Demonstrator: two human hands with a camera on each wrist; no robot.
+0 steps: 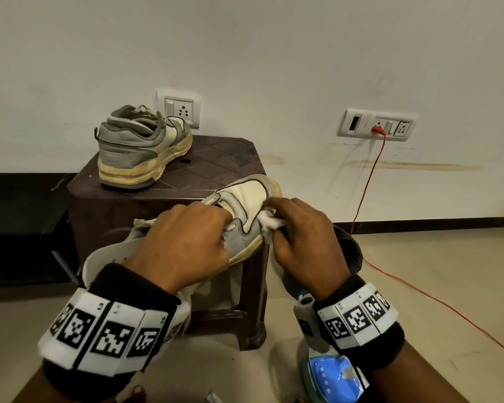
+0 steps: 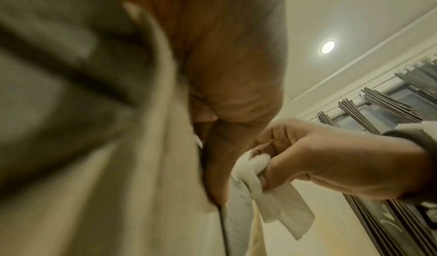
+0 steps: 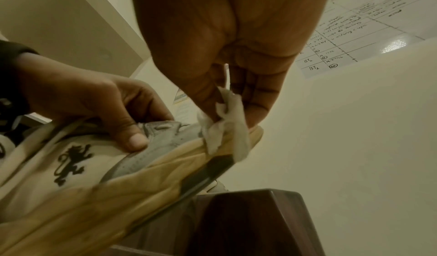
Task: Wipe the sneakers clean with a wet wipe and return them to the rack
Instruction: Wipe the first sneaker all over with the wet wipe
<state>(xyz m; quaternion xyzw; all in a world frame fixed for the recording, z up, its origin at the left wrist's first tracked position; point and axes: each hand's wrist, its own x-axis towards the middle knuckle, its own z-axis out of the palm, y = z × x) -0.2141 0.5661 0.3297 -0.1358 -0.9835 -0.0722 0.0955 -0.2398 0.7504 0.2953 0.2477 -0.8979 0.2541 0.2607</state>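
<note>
The left hand (image 1: 184,242) wraps over the top of the sneaker (image 1: 245,205), fingers curled across the lace area and the thumb pressed against the grey side panel, as the right wrist view shows; that grip holds the shoe off the stool, toe pointing away and slightly up, so its right flank and toe are turned toward the other hand. The right hand (image 1: 303,228) pinches a crumpled white wet wipe (image 1: 269,225) between thumb and fingers and presses it against the forefoot, where the grey overlay meets the yellowed midsole; a loose tail of the wipe hangs below the fingers in the left wrist view. Bunching the wipe probably gives a firmer pad for rubbing a seam than a flat sheet would, and bracing the shoe from above lets it take that pressure without twisting. The second sneaker (image 1: 143,146) stands upright on the brown plastic stool (image 1: 221,158), heel toward the camera, well apart from the hands; it seems parked there to wait its turn or because it is done, and the pictures do not settle which. A pack with a blue label (image 1: 332,376), likely the wipes, lies on the floor near the right wrist, within reach for a fresh sheet. A red cable (image 1: 367,187) runs from a wall socket (image 1: 376,126) down to the floor. No rack is visible in any view, so the return step looks still ahead.
</note>
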